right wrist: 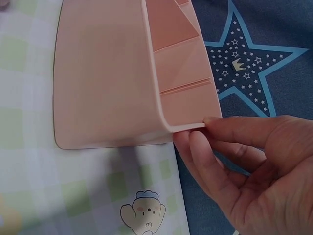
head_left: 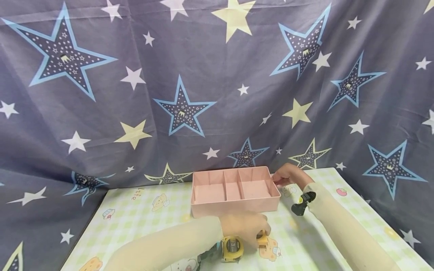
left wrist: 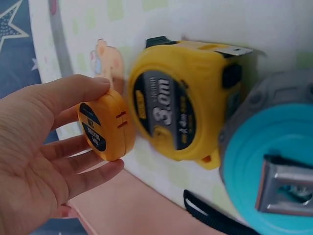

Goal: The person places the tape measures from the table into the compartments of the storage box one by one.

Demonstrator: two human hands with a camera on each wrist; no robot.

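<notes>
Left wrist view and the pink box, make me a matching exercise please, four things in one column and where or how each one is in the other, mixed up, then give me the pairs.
Things
1. Small orange tape measure
2. Yellow tape measure
3. Teal and grey round case
4. Pink box

Places and states
A. Cut off by the right edge of the left wrist view
B. Pinched at one end by the right hand
C. Held in the fingers of the left hand
D. Marked 3.0m on its label

Pairs: 1-C, 2-D, 3-A, 4-B
</notes>
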